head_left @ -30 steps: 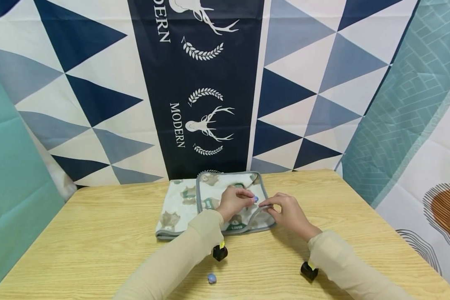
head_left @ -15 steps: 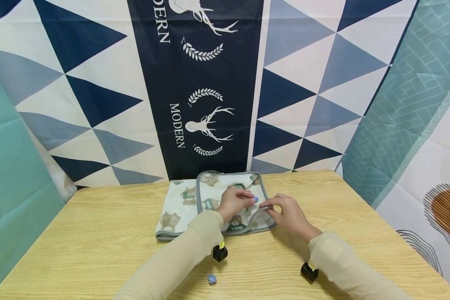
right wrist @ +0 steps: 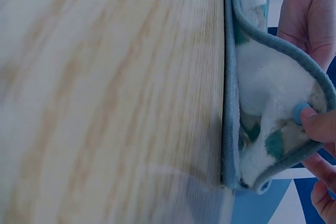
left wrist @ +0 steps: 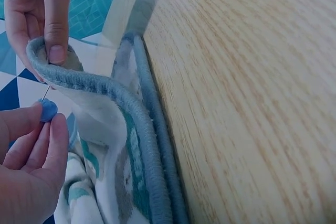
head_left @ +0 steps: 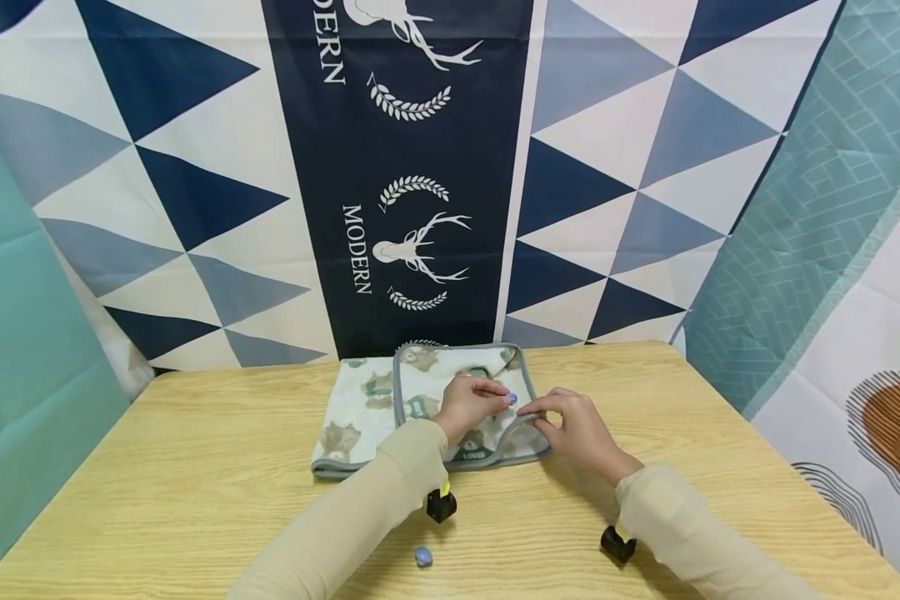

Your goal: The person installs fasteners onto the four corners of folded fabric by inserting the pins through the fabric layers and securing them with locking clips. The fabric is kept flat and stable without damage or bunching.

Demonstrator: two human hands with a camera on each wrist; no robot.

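A folded white blanket (head_left: 348,417) with bear prints and grey edging lies near the table's back edge. My left hand (head_left: 465,408) is over it, its fingers and thumb pinching a blue-headed pin (left wrist: 48,110). The thin metal shaft (left wrist: 46,92) points at the lifted grey edge. With thumb and fingers, my right hand (head_left: 577,423) grips the blanket's raised front right corner. Under that flap, by the right thumb, a small round blue piece (right wrist: 301,113) shows in the right wrist view. Part of the right fingers is hidden behind the cloth.
Another small blue piece (head_left: 423,557) lies on the wooden table (head_left: 195,483) toward the front. Small black cameras (head_left: 441,505) hang under both wrists. Patterned cloth (head_left: 412,167) rises behind the table, with more hangings at both sides.
The head view has shifted very slightly. Both hands, the pin and the lifted blanket corner stay in place.
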